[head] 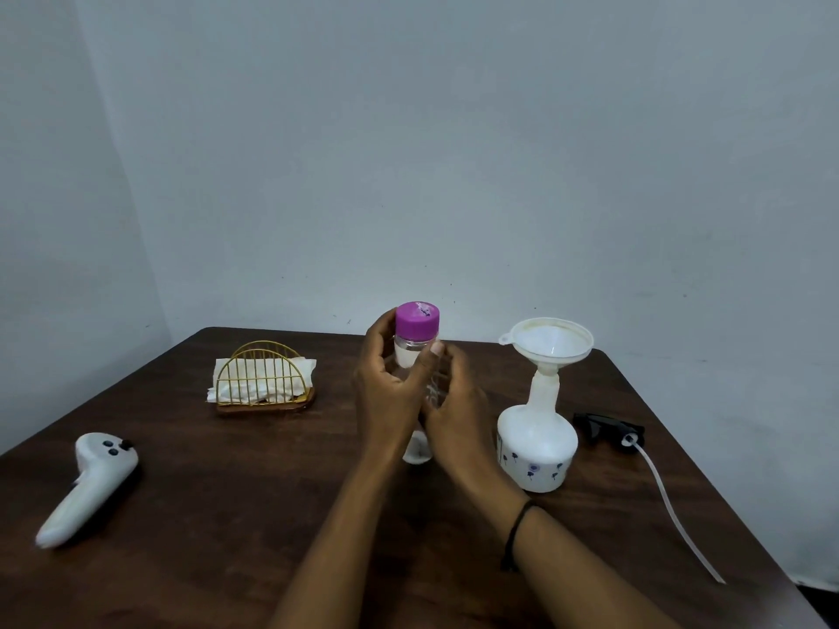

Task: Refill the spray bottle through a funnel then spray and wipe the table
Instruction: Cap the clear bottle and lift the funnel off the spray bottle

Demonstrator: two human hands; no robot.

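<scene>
Both the left hand [390, 392] and right hand [454, 401] grip the capped water bottle [415, 356], fingers wrapped. Risk: the funnel [547, 345], near the table's far-right edge, may tip during pouring.

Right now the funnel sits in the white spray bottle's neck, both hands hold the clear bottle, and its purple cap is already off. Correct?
Not quite: the head view shows the purple cap still on the clear bottle. The rest holds.
</scene>
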